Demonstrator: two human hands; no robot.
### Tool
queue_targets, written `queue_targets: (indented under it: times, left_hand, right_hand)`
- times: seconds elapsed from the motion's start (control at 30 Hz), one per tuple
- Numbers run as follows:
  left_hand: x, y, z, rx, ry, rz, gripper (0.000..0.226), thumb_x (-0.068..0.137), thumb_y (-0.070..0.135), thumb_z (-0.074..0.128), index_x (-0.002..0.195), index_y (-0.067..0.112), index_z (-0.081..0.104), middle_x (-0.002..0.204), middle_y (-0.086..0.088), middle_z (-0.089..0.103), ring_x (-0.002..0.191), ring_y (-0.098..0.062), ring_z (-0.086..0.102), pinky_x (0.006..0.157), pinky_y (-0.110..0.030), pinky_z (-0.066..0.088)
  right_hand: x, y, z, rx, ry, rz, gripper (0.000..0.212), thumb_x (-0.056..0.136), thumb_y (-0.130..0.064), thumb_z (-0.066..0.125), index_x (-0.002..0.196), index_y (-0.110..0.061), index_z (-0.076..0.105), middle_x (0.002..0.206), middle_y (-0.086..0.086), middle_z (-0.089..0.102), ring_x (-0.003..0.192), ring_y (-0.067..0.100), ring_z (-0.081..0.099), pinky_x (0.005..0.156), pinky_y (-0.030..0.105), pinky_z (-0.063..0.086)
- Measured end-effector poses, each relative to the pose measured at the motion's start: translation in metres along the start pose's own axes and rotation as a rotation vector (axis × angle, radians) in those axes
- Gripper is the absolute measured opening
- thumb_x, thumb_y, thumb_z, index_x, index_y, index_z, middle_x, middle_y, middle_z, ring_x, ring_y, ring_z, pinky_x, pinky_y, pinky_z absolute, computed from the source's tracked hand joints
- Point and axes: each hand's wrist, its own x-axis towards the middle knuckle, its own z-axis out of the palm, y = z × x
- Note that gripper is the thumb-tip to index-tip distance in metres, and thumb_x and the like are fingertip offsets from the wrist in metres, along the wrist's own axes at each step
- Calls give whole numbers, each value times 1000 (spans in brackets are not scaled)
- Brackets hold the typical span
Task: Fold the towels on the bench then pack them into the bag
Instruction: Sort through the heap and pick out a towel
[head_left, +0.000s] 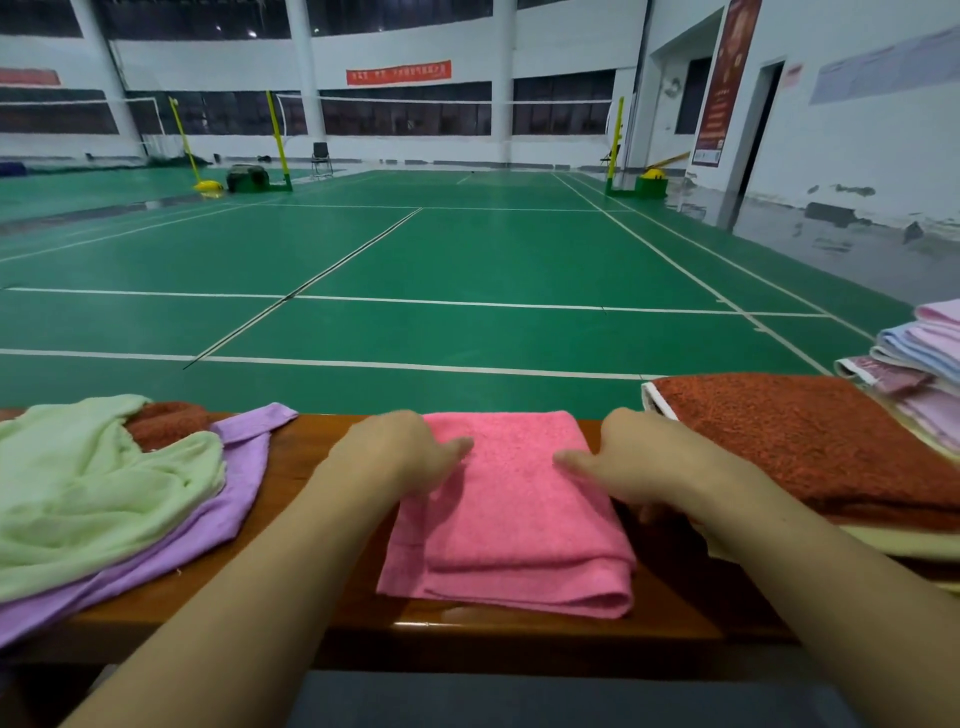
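— Resting on the wooden desk (519, 631), right in the middle, is that the pink towel (511, 519)?

— Yes, folded into a layered rectangle. The left hand (410, 452) lies on its left side, the right hand (628, 462) on its right; fingers spread and flat, gripping nothing.

— And the rest?

— Left: a crumpled green towel (88, 488) over a purple towel (208, 525). Right: a rust-red towel (810, 441) folded atop a pale yellow one, with a stack of pastel towels (919, 364) behind it. Green court floor (467, 249) lies beyond. No bag shows.
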Motion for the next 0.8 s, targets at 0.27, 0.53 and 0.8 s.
queue_targets:
  times: [0.27,0.53,0.8]
  left_hand:
    - [-6,23,28,-165,88,111,53,101,48,50,124,0,59,123,-21,66,113,-38,62,91,-39,49]
    - [-23,55,-6,-845,215,196,15,98,27,57,105,14,60,102,-9,69,90,-25,67,74,-33,53]
    - [-24,162,-15,-1633,-125,390,26,100,10,61,123,-2,63,100,-14,74,71,-16,71,61,-27,57]
  right_hand:
    - [0,-10,15,67,173,-84,31,98,-48,56,98,-18,46,118,8,64,109,30,60,74,33,34]
    - [-8,31,-24,383,393,-13,27,93,-42,68,110,-21,64,112,4,68,104,27,63,86,35,47]
    - [-39,138,-76,590,673,204,24,96,-31,69,110,-13,75,112,10,72,93,21,60,82,29,39]
